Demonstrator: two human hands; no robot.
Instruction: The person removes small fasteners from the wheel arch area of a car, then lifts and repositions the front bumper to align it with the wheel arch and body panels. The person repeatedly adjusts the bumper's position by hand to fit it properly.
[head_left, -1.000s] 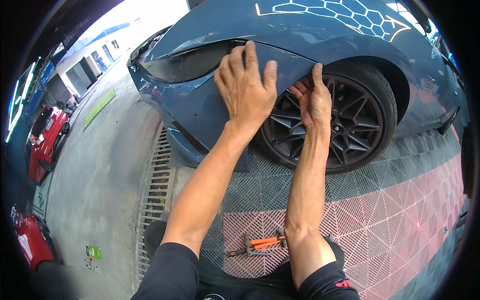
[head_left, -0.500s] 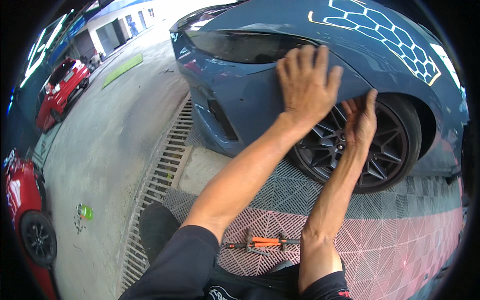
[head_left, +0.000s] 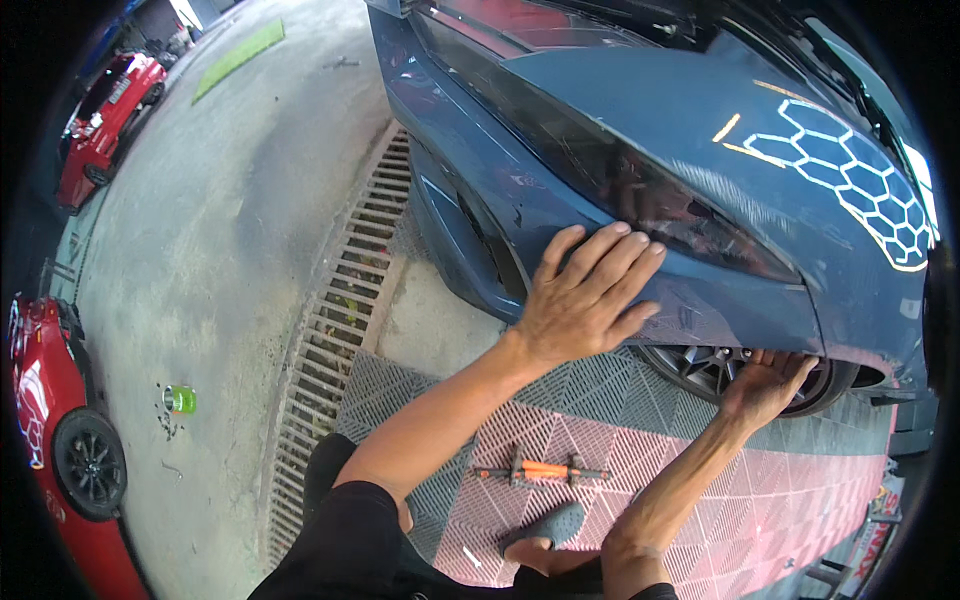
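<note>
A blue-grey car's front bumper (head_left: 690, 310) fills the middle, below a dark headlight (head_left: 640, 200). My left hand (head_left: 590, 300) lies on the bumper just under the headlight, fingers spread, holding nothing. At the bumper's lower rear edge, by the wheel arch, my right hand (head_left: 765, 388) is palm toward me with its fingers hooked up behind the edge. Its fingertips are hidden by the panel; the thumb points up at the corner. Behind that hand shows the dark front wheel (head_left: 690, 365), partly covered by the bumper.
Orange-and-black hand tools (head_left: 543, 468) lie on the grey and pink floor tiles (head_left: 760, 500) near my shoe (head_left: 555, 525). A drain grate (head_left: 345, 300) runs along the left. Beyond it are a green can (head_left: 180, 400), red cars (head_left: 105, 125) and a green mat (head_left: 240, 58).
My view has shifted forward over the car, showing more hood and headlight. The bumper's rear edge now stands lower across the wheel. Both hands stay at the bumper.
</note>
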